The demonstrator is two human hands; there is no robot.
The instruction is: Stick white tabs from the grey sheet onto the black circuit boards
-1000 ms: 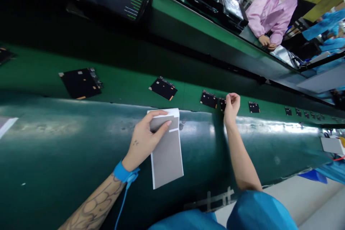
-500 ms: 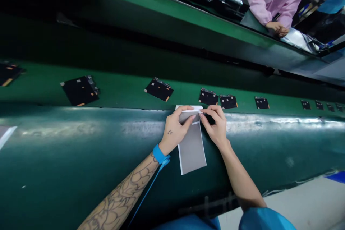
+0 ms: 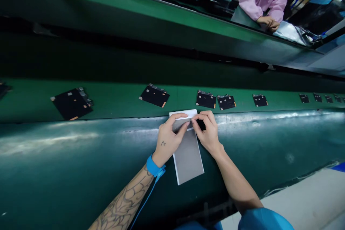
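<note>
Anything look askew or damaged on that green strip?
Slightly: the leftmost fully visible board slants opposite to the next board, and two boards further right nearly touch. No damage is evident.

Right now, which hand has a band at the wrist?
The left hand, gripping the sheet: a blue band circles its wrist; the right hand has none.

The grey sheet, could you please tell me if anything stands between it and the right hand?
Nothing visible does: the right hand is at the upper right edge of the grey sheet, and the left hand grips it alongside.
</note>
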